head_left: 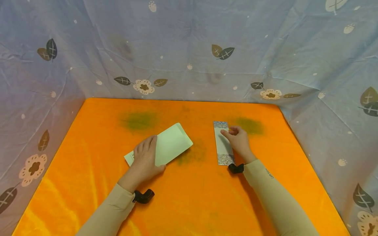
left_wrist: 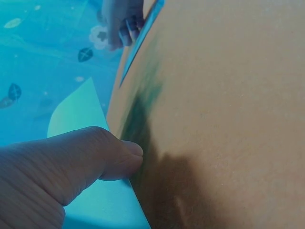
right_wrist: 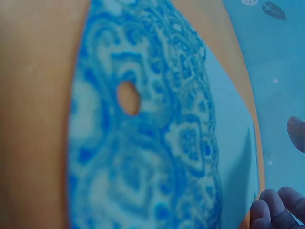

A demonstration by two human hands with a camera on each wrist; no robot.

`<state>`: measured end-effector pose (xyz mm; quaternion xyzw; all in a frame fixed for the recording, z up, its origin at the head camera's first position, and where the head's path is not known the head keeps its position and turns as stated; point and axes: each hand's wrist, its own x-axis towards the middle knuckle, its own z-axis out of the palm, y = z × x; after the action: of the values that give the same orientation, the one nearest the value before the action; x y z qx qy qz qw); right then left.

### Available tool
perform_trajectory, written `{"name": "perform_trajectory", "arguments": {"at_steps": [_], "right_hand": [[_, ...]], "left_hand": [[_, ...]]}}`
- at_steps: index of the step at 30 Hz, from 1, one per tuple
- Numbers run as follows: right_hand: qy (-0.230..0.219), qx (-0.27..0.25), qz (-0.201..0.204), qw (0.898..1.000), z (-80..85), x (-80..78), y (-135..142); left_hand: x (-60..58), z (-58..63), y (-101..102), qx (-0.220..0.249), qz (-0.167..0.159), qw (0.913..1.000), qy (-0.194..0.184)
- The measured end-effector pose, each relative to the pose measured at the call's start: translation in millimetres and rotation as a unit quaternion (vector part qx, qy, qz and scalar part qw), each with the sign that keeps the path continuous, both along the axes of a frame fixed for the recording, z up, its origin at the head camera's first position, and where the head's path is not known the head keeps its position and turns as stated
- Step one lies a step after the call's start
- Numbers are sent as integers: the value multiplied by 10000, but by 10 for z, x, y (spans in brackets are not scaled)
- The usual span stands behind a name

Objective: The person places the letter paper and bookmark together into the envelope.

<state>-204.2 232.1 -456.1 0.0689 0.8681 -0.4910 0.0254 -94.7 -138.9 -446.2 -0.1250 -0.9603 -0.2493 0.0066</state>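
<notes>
A pale green paper envelope (head_left: 174,142) slants across the left middle of the table, a folded end at its upper right. My left hand (head_left: 143,160) grips it across its width, the thumb (left_wrist: 114,160) lying over its near edge in the left wrist view. To the right is a bookmark (head_left: 222,144), a white strip with patterned ends and a small hole in the near end, plain in the right wrist view. My right hand (head_left: 240,142) is at its right edge; the fingertips (right_wrist: 269,210) are right beside that edge, while the thumb stands apart from them.
An orange cloth covers the table (head_left: 189,203), with dark greenish patches (head_left: 138,120) toward the back. Blue-grey curtains (head_left: 189,39) printed with leaves and flowers stand at the back and both sides. Each wrist carries a black camera mount (head_left: 144,196).
</notes>
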Motion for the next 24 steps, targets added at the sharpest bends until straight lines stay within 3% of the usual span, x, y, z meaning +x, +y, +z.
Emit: {"name": "perform_trajectory", "arguments": {"at_steps": [7, 11, 24], "right_hand": [[-302, -133, -201, 9993, -22, -25, 50], [-638, -98, -122, 9978, -16, -50, 61], [-1169, 564, 155, 9914, 97, -102, 11]], "left_hand": [[7, -5, 9, -35, 10, 10000, -13], [10, -9, 8, 2, 31, 10000, -17], [0, -16, 27, 38, 8, 10000, -48]]}}
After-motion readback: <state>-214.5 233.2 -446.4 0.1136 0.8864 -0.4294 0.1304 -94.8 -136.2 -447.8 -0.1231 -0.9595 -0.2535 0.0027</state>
